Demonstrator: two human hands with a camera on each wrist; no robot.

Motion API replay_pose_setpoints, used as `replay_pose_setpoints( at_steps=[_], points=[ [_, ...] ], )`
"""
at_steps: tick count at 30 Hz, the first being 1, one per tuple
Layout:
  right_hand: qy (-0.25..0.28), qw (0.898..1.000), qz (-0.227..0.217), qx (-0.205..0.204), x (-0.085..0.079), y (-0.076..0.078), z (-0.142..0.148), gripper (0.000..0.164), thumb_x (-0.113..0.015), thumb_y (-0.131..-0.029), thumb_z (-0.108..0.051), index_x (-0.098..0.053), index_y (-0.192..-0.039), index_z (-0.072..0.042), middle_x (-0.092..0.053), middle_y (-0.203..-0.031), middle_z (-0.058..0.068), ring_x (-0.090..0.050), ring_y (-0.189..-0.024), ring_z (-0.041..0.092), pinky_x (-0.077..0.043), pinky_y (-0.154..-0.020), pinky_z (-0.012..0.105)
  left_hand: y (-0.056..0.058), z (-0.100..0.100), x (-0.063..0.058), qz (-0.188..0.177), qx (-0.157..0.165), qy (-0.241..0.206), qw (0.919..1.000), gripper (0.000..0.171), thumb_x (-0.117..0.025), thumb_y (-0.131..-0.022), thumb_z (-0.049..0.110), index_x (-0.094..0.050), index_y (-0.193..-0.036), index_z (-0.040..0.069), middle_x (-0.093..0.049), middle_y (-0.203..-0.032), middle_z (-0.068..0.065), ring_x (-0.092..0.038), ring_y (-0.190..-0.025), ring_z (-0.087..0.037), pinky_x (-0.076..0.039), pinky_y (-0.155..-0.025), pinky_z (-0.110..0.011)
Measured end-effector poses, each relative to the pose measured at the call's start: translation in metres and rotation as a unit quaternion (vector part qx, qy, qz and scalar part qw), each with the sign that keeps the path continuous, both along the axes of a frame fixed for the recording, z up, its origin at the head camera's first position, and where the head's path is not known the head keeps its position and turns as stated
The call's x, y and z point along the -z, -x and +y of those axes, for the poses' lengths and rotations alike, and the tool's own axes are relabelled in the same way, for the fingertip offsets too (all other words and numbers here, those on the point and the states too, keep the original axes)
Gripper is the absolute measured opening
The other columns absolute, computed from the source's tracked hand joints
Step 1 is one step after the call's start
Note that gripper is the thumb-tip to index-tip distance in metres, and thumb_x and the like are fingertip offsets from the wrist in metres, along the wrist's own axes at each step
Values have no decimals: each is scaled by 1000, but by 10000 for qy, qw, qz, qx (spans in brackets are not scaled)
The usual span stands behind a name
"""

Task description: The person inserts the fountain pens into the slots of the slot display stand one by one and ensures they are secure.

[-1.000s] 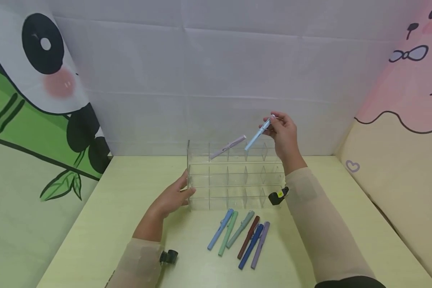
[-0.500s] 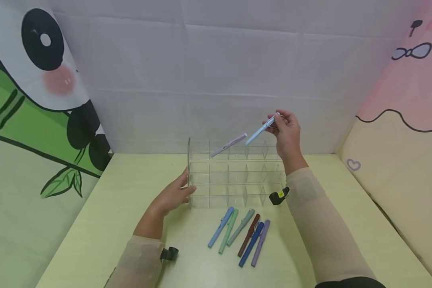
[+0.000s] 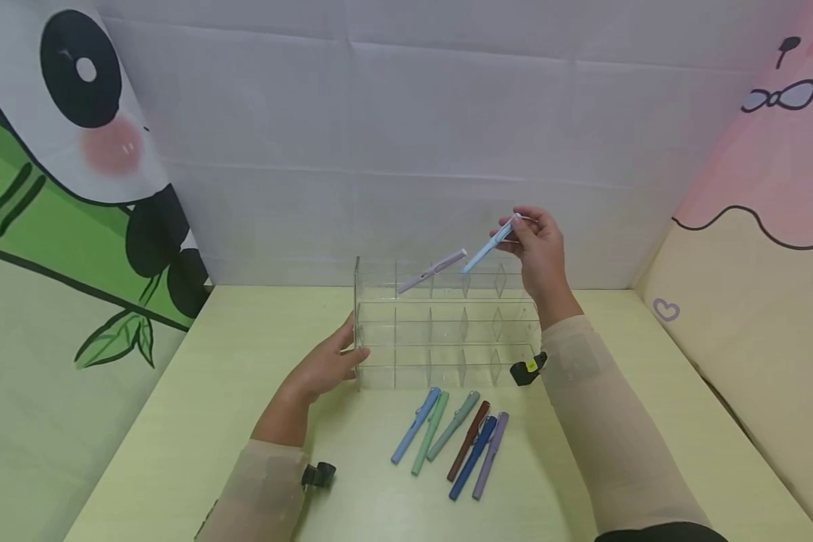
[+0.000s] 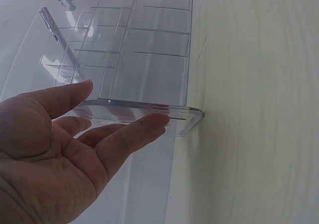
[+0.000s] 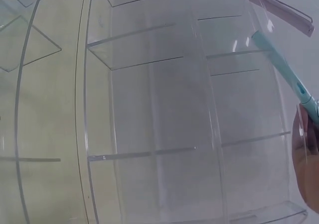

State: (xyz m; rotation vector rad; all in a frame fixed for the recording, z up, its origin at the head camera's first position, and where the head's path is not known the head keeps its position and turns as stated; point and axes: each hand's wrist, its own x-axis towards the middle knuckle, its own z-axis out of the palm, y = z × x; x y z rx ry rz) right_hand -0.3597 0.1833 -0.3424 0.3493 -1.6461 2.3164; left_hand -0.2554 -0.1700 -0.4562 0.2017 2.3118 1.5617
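Note:
My left hand (image 3: 325,367) holds the left side panel of a clear acrylic tiered rack (image 3: 409,333), thumb and fingers at the panel's edges. In the left wrist view, the fingers (image 4: 132,137) lie along this side panel (image 4: 142,108). My right hand (image 3: 537,245) pinches a light blue pen (image 3: 491,242) by its upper end, slanting down over the rack's top tier. A pale lilac pen (image 3: 433,271) leans in a top compartment to its left. In the right wrist view, the held pen (image 5: 286,72) points toward the lilac pen (image 5: 284,10).
Several capped pens lie on the pale table (image 3: 244,331) before the rack: a blue pen (image 3: 415,426), a light green pen (image 3: 430,433), a grey-green pen (image 3: 454,426), a dark red pen (image 3: 468,443), a navy pen (image 3: 473,459) and a purple pen (image 3: 491,455).
My right hand shifts slightly right, then slightly back left, with the light blue pen's angle varying a little. The head view tilts slightly; the left hand keeps its place on the rack.

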Motion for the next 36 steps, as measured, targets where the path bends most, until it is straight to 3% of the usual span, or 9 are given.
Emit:
replay_pose_setpoints(
  at_steps=[9,28,36],
  points=[
    [-827,9954,215,-438,2,-3,1,42,-60,-98,-15,-46,-128,10,-64,-107,21,-70,-96,35,-60,-80,35,0,-1,-1,30,15,30,10000,78,-52,-102,34,4,-156,42,-7,-166,-7,-52,-129,-41,-35,-110,-59],
    [-1703,9782,456,-1100,4,-2,5,25,-65,-96,-17,-63,-113,0,-66,-105,19,-71,-93,29,-59,-82,40,0,-1,-3,-42,-34,123,9999,79,-54,-101,37,4,-156,42,-7,-166,-8,-57,-123,-43,-31,-112,-62],
    [-1870,9719,617,-1293,4,-3,7,34,-61,-98,-12,-57,-115,17,-67,-103,22,-71,-90,28,-59,-84,42,-1,-1,-3,-54,-34,119,9999,79,-53,-102,36,4,-156,40,-7,-166,-8,-58,-121,-43,-30,-112,-63]
  ],
)
